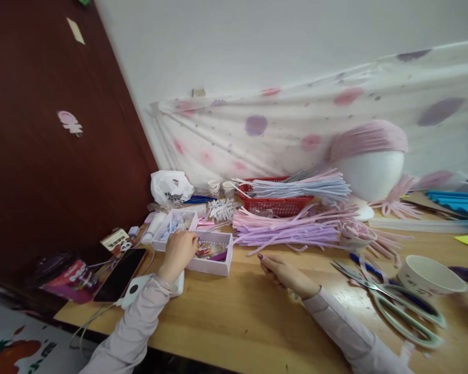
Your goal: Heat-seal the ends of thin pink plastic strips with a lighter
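Observation:
My left hand (180, 251) reaches over the white partitioned boxes (218, 267) at the left of the table. Its fingers are bent and drawn together at the wall between two compartments; the fingertips are mostly hidden. Right of it, the front compartment has small colourful packets and beads (210, 250). Pale blue and white bits (175, 227) fill the back one. My right hand (286, 274) hovers above the bare wood, thumb pressed on curled fingers. What it may hold is hidden. Just beyond lie lilac pipe cleaners (288, 236).
A red basket (276, 206) carries pale blue pipe cleaners. Open scissors (390, 296) and a paper bowl (431, 278) lie to the right. A white foam head (368, 174) stands behind. At left are a phone (120, 275), cables and a dark-lidded cup (68, 278).

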### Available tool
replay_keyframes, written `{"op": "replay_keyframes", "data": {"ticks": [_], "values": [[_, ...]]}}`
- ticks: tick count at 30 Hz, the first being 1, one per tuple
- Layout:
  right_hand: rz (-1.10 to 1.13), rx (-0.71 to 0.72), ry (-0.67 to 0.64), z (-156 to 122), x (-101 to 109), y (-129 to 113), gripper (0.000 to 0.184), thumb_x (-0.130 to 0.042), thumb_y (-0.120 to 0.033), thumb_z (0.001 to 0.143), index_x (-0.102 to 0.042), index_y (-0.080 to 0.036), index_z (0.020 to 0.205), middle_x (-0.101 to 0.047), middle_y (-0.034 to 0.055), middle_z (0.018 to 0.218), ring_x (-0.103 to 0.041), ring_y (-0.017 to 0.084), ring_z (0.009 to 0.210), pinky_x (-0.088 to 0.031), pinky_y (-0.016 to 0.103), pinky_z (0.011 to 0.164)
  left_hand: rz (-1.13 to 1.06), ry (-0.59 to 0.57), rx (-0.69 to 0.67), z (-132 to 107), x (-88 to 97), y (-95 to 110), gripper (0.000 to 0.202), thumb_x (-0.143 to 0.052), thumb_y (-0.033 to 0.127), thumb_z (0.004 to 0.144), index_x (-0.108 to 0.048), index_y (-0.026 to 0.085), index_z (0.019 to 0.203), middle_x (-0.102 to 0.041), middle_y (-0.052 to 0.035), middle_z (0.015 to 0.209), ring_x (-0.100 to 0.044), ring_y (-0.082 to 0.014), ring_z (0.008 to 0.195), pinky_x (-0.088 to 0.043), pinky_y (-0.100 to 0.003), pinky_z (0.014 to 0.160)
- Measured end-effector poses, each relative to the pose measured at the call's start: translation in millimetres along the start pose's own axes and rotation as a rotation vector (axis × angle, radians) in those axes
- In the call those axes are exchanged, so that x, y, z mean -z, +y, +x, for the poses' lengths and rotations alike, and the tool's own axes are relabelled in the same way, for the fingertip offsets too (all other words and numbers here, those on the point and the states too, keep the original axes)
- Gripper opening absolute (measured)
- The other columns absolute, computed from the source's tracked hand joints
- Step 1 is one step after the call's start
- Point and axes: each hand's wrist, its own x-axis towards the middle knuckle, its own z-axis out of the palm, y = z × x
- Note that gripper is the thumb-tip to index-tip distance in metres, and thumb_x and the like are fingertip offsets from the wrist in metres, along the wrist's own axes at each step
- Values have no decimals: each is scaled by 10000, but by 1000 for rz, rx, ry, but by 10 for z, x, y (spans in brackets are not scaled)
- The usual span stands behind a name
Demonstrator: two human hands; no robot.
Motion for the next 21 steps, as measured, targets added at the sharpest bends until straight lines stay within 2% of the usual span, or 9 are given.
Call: {"op": "replay_keyframes", "data": {"ticks": [9,12,16,21], "values": [[-9,9,11,30,-20,48,459,-420,-630,788,-354,-204,630,-284,-97,468,-222,43,353,-169,196,341,74,37,23,-25,118,-5,309,-387,223,869,-692,171,879,-703,-134,882,-622,-270,858,-384,-341,737],[-9,61,48,12,-24,18,477,-440,-647,765,-385,-196,618,-284,-93,470,-229,43,363,-164,201,355,104,166,71,-65,247,23,332,-343,246,897,-662,161,935,-699,-136,880,-622,-275,847,-377,-343,727],[56,245,114,-56,-55,-82,480,-498,-642,735,-511,-163,696,-300,-88,497,-250,48,392,-183,207,382,54,401,109,-139,386,151,337,-324,259,918,-627,154,1018,-689,-124,988,-614,-257,892,-373,-338,771],[214,321,123,-108,-88,-130,457,-596,-590,710,-582,-143,803,-348,-76,545,-281,50,415,-200,212,399,-43,534,-64,-120,291,326,294,-365,233,922,-636,150,1000,-693,-100,952,-608,-241,885,-391,-343,768]]}}
